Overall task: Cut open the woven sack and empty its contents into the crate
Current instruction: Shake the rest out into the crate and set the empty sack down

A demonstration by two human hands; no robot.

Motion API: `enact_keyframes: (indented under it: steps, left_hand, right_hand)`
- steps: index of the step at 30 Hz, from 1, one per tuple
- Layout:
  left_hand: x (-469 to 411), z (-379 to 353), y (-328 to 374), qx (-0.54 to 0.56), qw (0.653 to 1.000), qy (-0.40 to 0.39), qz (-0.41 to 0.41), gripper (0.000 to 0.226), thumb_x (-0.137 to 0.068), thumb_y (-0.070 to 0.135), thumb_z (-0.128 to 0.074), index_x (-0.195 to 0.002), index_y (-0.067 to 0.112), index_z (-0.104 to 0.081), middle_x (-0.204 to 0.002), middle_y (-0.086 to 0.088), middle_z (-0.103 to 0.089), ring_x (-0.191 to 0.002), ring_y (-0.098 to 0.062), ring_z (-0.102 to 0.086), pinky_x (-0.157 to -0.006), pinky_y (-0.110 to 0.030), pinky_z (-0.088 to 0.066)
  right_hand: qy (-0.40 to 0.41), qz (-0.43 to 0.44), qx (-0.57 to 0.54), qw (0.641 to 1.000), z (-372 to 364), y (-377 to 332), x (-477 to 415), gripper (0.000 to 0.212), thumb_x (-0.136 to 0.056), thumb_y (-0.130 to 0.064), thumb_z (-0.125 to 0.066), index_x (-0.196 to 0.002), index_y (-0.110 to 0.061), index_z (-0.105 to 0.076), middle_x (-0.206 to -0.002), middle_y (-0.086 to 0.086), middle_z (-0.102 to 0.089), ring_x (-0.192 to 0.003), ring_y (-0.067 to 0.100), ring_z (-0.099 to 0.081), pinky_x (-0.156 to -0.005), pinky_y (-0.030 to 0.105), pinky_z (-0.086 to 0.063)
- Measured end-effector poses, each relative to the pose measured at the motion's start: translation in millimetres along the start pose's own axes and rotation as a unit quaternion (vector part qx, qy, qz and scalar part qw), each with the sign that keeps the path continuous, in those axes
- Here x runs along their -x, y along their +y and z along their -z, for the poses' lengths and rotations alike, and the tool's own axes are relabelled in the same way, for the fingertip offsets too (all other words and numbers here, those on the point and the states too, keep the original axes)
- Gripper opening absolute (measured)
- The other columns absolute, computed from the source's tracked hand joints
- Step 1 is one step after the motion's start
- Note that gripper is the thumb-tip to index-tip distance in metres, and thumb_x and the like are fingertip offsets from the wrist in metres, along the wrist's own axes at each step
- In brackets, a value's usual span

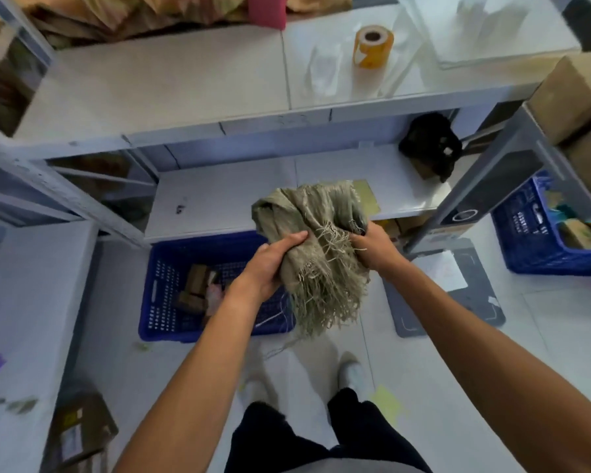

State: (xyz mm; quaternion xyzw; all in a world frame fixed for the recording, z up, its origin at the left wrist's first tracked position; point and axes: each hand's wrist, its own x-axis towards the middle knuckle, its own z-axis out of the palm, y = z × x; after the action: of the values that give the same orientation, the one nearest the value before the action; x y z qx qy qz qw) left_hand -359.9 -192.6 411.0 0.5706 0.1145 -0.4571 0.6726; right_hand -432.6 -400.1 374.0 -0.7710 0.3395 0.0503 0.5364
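Note:
A crumpled olive-green woven sack point(318, 220) with frayed cut threads hangs bunched between both hands, above the right end of a blue plastic crate point(157, 295). My left hand point(270, 264) grips the sack's left side with the thumb on top. My right hand point(374, 249) clutches its right side. The frayed edge dangles below my hands. Inside the crate lie several small brown and pink packages point(198, 288).
A white shelving unit point(219, 128) stands ahead, with an orange tape roll point(372, 46) on top and a black bag point(430, 145) on the lower shelf. A second blue crate point(539, 240) sits right. A grey mat point(471, 288) and a cardboard box point(79, 431) lie on the floor.

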Motion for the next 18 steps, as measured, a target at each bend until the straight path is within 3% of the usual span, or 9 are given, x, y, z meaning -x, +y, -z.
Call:
enact_keyframes:
  steps: [5,9,12,13,16,18]
  left_hand:
    - [-62.1,-21.2,-14.2,-0.162,0.984,0.073,0.011,0.046,-0.081,0.037,-0.084,-0.114,0.008,-0.067,-0.105,-0.009,-0.078,-0.098,-0.025,-0.075,-0.086,-0.039,-0.060]
    - [-131.7,-24.9,-35.6,-0.240,0.967,0.065,0.062,0.040,-0.086,0.030,-0.080,-0.115,0.005,-0.069,-0.102,-0.010,-0.078,-0.093,-0.024,-0.075,-0.085,-0.040,-0.061]
    - [-183.6,-26.9,-60.3,-0.285,0.954,0.047,0.080,0.028,-0.089,0.021,-0.075,-0.112,0.005,-0.069,-0.100,-0.009,-0.076,-0.088,-0.020,-0.073,-0.071,-0.030,-0.058]
    - [-200.9,-27.0,-70.8,-0.293,0.952,0.043,0.082,0.027,-0.090,0.019,-0.074,-0.112,0.006,-0.068,-0.102,-0.008,-0.075,-0.089,-0.019,-0.072,-0.071,-0.029,-0.057]
    - [-246.5,-26.5,-102.6,-0.309,0.947,0.023,0.080,0.025,-0.091,0.016,-0.072,-0.115,0.015,-0.066,-0.111,-0.003,-0.072,-0.100,-0.018,-0.068,-0.094,-0.035,-0.056]
    - [-288.4,-27.2,-131.6,-0.303,0.950,-0.003,0.082,0.025,-0.090,0.022,-0.074,-0.113,0.025,-0.063,-0.108,0.002,-0.072,-0.096,-0.013,-0.068,-0.086,-0.032,-0.058]
  right_hand:
    - [0.000,-0.043,0.033,0.999,17.0,43.5,-49.8,0.033,-0.084,-0.034,-0.069,-0.113,-0.018,-0.067,-0.103,0.006,-0.072,-0.097,0.026,-0.067,-0.083,0.042,-0.056]
    - [0.014,-0.079,0.101,0.992,22.4,77.0,-82.6,0.033,-0.090,-0.029,-0.064,-0.120,-0.015,-0.062,-0.109,0.012,-0.067,-0.100,0.031,-0.062,-0.081,0.039,-0.050]
    - [0.017,-0.095,0.136,0.986,20.0,110.7,-110.2,0.036,-0.088,-0.031,-0.061,-0.121,-0.018,-0.059,-0.115,0.016,-0.068,-0.105,0.037,-0.062,-0.087,0.045,-0.053]
    - [0.019,-0.095,0.146,0.984,17.4,121.5,-121.6,0.035,-0.088,-0.030,-0.059,-0.120,-0.020,-0.059,-0.115,0.017,-0.068,-0.104,0.038,-0.062,-0.087,0.045,-0.052]
    - [0.035,-0.091,0.182,0.979,11.7,155.0,-149.5,0.034,-0.090,-0.029,-0.054,-0.123,-0.019,-0.057,-0.117,0.018,-0.067,-0.105,0.040,-0.061,-0.085,0.043,-0.051]
    - [0.064,-0.087,0.217,0.970,4.4,187.4,-177.6,0.037,-0.093,-0.028,-0.051,-0.129,-0.018,-0.054,-0.119,0.020,-0.065,-0.106,0.043,-0.060,-0.080,0.043,-0.046]
